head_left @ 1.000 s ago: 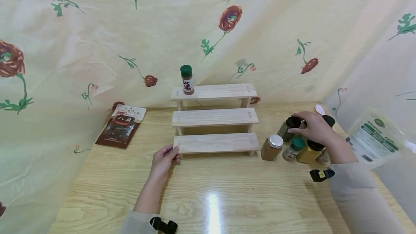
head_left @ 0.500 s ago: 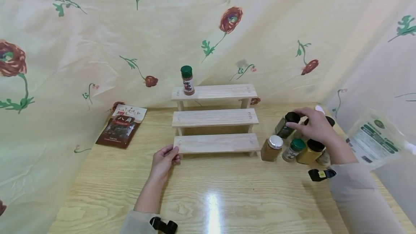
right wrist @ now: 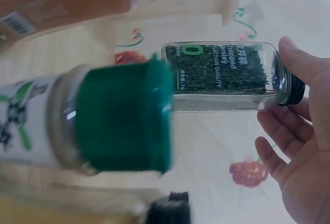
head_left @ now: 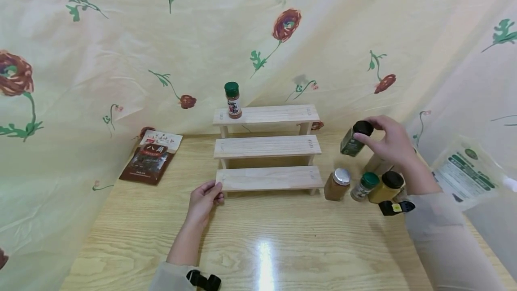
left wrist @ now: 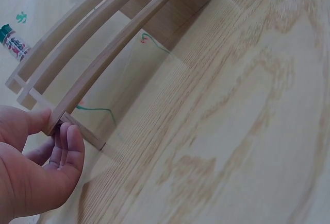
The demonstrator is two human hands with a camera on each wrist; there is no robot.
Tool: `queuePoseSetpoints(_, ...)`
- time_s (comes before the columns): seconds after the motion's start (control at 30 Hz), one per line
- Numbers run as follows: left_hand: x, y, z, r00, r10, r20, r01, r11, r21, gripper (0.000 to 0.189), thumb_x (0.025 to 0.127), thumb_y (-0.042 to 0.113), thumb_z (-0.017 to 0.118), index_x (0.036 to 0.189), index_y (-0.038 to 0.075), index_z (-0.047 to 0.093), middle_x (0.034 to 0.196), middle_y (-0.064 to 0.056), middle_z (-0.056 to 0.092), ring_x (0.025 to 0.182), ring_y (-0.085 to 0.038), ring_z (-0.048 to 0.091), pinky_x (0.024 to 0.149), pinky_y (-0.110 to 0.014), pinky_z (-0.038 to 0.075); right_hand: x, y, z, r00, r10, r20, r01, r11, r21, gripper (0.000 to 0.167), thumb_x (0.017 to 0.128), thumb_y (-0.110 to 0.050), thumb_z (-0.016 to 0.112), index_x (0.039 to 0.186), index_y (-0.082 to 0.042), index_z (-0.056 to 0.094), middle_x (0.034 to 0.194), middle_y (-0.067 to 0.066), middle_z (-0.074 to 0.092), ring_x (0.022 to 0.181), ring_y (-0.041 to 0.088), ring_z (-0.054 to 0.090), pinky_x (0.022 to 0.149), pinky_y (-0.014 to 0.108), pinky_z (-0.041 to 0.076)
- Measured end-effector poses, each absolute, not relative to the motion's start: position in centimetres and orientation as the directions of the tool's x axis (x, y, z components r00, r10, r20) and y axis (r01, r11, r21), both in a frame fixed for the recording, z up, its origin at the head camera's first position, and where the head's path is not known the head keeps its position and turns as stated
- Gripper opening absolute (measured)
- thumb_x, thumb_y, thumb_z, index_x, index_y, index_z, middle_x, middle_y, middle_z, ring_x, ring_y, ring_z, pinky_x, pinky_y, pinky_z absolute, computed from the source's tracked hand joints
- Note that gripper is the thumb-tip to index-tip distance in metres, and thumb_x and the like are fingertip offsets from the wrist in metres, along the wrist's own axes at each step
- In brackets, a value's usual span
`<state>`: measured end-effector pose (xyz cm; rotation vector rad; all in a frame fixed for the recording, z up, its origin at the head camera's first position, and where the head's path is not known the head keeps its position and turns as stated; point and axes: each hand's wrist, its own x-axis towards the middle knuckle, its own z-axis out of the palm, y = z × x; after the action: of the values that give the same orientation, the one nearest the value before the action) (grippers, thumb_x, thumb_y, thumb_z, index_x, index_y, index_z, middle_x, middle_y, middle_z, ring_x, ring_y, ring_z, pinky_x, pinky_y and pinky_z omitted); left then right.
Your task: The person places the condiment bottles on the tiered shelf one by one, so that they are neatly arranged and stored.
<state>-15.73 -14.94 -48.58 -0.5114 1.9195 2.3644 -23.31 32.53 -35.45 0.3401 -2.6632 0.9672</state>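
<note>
Herb jar (right wrist: 221,74): "SELECTION QUALITY"

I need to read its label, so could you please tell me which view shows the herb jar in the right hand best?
The right wrist view: the herb jar fills the frame, label and green flakes legible, fingers on its black cap. The head view shows it small and lifted. The left wrist view misses it.

Green-filled, black-capped herb jar (head_left: 354,140); pale wooden rack (head_left: 267,147); red-flowered curtain (head_left: 121,35).
</note>
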Motion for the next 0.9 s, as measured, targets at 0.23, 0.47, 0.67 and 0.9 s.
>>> queuePoseSetpoints(0.23,-15.7,-15.0,-48.7,-0.941,-0.166,-0.293,-0.255,-0.218,0.942,0.043,0.101,0.008,0.064,0.135,-0.014,0.051,0.089,-0.006,0.066,0.076,-0.014,0.065,0.068,-0.019,0.059,-23.7,31.2,-34.1,-0.910,-0.107,0.400,-0.333,0.762,-0.555,0.047,0.093,-0.028,0.077,0.126,0.000,0.062,0.118,0.021,0.061,0.116,0.045,0.054,0.097,0.060,0.044)
queuePoseSetpoints(0.47,-15.7,-14.9,-48.7,-0.944,-0.159,-0.288,-0.249,-0.225,0.942,0.047,0.099,0.008,0.066,0.137,-0.016,0.049,0.089,-0.006,0.066,0.076,-0.013,0.065,0.068,-0.019,0.059,-24.4,29.5,-33.1,-0.884,-0.134,0.447,-0.388,0.744,-0.544,0.044,0.092,-0.024,0.078,0.125,0.000,0.063,0.111,0.019,0.063,0.107,0.039,0.057,0.093,0.045,0.045)
queuePoseSetpoints(0.67,-15.8,-15.0,-48.7,-0.945,-0.158,-0.286,-0.246,-0.228,0.942,0.047,0.100,0.007,0.066,0.137,-0.015,0.049,0.090,-0.007,0.066,0.075,-0.013,0.065,0.068,-0.019,0.059,-25.4,27.9,-32.0,-0.818,-0.163,0.552,-0.478,0.727,-0.493,0.039,0.089,-0.019,0.080,0.121,-0.001,0.067,0.107,0.015,0.066,0.094,0.008,0.055,0.083,0.015,0.040)
queuePoseSetpoints(0.9,-15.9,-15.1,-48.8,-0.948,-0.161,-0.276,-0.236,-0.229,0.944,0.044,0.100,0.008,0.066,0.134,-0.016,0.051,0.087,-0.006,0.067,0.074,-0.013,0.065,0.066,-0.019,0.059,-26.4,26.1,-31.0,-0.788,-0.195,0.584,-0.529,0.700,-0.480,0.035,0.089,-0.016,0.081,0.118,0.000,0.069,0.105,0.014,0.066,0.092,0.008,0.055,0.082,0.014,0.041)
